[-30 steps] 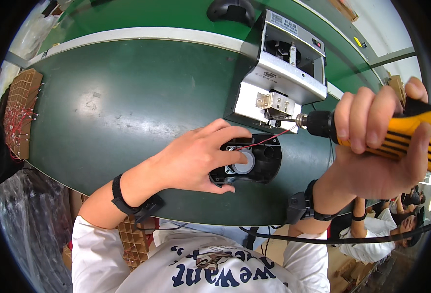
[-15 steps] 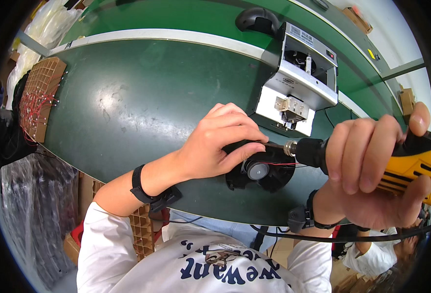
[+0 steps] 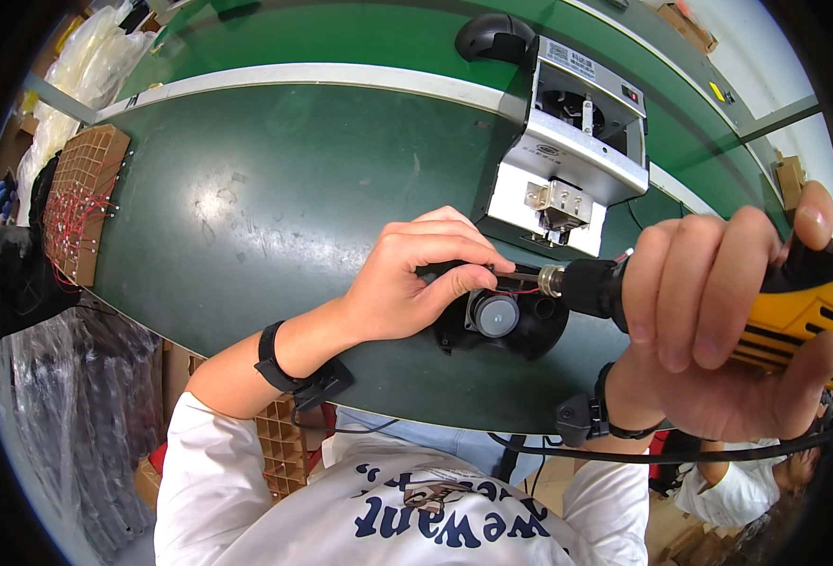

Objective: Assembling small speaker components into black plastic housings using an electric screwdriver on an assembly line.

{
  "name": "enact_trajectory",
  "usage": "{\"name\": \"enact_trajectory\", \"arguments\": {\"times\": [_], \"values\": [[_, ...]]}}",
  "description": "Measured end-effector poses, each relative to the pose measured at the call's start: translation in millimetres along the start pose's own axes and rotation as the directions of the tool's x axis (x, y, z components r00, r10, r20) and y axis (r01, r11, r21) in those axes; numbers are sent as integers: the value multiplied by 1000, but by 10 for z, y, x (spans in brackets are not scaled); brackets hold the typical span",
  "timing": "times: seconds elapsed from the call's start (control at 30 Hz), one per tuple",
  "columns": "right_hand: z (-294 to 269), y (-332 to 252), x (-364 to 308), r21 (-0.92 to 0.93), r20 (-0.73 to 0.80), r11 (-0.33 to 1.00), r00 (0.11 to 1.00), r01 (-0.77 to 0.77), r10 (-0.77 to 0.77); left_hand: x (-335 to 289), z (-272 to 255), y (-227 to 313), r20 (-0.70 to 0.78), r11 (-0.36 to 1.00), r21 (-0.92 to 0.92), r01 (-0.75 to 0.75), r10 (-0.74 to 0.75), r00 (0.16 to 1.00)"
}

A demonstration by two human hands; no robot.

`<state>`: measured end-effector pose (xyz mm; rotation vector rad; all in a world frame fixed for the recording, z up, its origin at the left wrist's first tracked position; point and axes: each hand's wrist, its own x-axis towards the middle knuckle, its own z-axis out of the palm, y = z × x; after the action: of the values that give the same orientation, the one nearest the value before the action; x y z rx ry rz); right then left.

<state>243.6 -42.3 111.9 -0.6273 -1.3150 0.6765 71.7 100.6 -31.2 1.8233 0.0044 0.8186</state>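
Speaker housing [image 3: 536,337] near desk's [image 3: 247,189] front edge — probably light, stiff plastic, delicate red wire [image 3: 520,291]; hold by rim — left hand [image 3: 418,274] pinching driver bit [image 3: 527,277], right hand [image 3: 718,311] gripping drill [image 3: 786,319].

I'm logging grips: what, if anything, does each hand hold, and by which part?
Right hand: the yellow power driver, around its body. Left hand: near the bit; any hold there cannot be told.

Bright, even light; whitish glare on left half of glossy dark-green tabletop [image 3: 294,189]; its edges bow, surroundings darken outward.
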Motion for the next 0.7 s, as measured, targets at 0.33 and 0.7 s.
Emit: {"name": "enact_trajectory", "arguments": {"times": [0.33, 0.7], "values": [[28, -4, 1, 16, -25, 1000, 1000, -1, 1, -4, 12, -27, 24, 999, -47, 6, -5, 1000], [29, -35, -2, -26, -40, 999, 999, -20, 19, -8, 6, -42, 55, 997, -77, 3, 2, 998]]}}
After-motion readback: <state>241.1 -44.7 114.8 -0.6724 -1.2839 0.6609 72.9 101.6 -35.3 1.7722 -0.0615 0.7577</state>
